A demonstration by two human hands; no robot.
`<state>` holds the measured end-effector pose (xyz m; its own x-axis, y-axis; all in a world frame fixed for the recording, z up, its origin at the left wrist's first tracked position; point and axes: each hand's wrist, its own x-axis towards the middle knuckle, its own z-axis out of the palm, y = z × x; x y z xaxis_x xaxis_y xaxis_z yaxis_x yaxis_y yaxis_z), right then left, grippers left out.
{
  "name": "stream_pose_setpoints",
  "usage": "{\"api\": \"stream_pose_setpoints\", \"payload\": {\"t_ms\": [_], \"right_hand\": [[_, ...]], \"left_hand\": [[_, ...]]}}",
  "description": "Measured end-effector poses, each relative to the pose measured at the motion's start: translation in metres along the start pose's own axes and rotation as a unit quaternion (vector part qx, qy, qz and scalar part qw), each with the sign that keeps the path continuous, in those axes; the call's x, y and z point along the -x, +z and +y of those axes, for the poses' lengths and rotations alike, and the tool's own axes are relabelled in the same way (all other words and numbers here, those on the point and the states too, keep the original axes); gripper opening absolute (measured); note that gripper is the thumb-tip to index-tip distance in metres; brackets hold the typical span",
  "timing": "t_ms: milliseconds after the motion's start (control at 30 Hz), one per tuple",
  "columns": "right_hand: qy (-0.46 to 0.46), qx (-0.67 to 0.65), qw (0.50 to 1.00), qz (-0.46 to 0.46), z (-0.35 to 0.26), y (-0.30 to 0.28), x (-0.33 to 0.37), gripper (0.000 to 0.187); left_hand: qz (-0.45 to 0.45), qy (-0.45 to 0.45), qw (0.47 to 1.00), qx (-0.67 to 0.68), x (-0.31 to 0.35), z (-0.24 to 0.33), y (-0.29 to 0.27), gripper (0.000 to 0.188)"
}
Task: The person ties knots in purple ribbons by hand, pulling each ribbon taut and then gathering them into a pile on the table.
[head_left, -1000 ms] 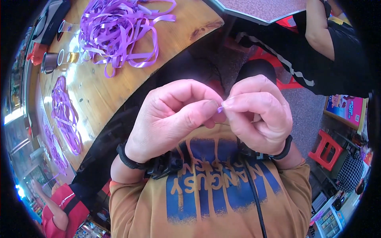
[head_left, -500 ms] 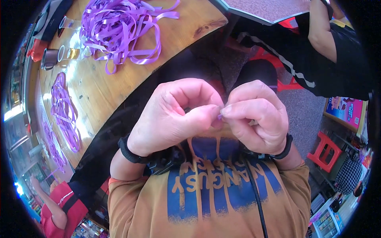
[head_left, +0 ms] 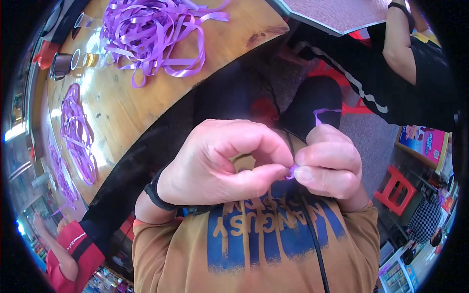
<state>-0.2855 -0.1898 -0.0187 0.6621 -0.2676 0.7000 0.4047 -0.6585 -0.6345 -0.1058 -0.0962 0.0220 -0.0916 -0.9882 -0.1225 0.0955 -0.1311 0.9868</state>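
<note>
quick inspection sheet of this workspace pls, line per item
surface: wooden table, glossy, up and left of the hands
job's things: small piece of purple ribbon pinched between both hands; one end curls up above the right hand
clutter: loose pile of purple ribbon, more strands along the table, cups at its far edge
hands: left hand and right hand meet fingertip to fingertip at chest height
cables: thin black cord down the orange shirt
surroundings: another person's arm upper right, red stool
</note>
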Motion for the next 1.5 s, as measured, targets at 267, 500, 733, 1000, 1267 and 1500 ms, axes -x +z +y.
{"api": "stream_pose_setpoints", "payload": {"t_ms": [267, 500, 733, 1000, 1267, 1500], "right_hand": [[0.023, -0.004, 0.999, -0.024, 0.003, 0.001, 0.001, 0.029], [0.044, 0.033, 0.998, -0.02, 0.004, 0.006, -0.005, 0.028], [0.105, 0.103, 0.988, -0.038, -0.001, 0.005, -0.005, 0.024], [0.102, 0.086, 0.991, -0.007, -0.002, 0.009, -0.005, 0.025], [0.078, 0.088, 0.993, 0.006, -0.003, 0.009, -0.004, 0.024], [0.088, 0.078, 0.993, 0.0, -0.004, 0.007, -0.005, 0.023]], "left_hand": [[0.018, 0.149, 0.969, -0.198, -0.003, -0.005, -0.003, 0.017], [0.054, 0.215, 0.933, -0.283, -0.005, -0.012, -0.001, 0.02], [0.097, 0.171, 0.943, -0.267, 0.002, -0.013, -0.004, 0.017], [0.118, 0.157, 0.942, -0.273, 0.006, -0.02, -0.005, 0.016], [0.137, 0.168, 0.938, -0.27, 0.008, -0.023, -0.004, 0.017], [0.129, 0.196, 0.928, -0.291, 0.01, -0.025, -0.01, 0.021]]}}
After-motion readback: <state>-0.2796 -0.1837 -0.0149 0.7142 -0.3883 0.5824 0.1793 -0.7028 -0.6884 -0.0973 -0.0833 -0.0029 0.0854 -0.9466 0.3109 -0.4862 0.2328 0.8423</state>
